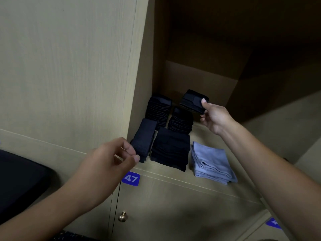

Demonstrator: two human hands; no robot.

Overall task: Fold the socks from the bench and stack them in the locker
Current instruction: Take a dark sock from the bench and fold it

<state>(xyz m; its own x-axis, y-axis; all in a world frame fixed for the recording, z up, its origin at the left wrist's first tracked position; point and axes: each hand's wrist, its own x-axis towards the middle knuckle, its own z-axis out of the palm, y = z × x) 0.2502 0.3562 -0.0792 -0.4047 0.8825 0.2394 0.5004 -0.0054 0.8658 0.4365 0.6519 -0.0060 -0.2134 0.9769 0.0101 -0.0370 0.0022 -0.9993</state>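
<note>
Inside the open locker (213,136), several stacks of folded dark socks sit on its floor: a back-left stack (159,108), a middle stack (180,121) and a wide front stack (170,148). My right hand (214,117) pinches a folded dark sock bundle (192,100), held in the air above the back of the locker. My left hand (111,160) pinches the near end of a long folded dark sock (144,138) at the locker's front left. A pile of folded light blue socks (211,161) lies at the front right.
The locker's wooden side panel (69,66) stands at the left. Below is a closed door with a blue "47" tag (130,179) and a brass knob (122,216). A dark bench cushion (19,181) is at the lower left.
</note>
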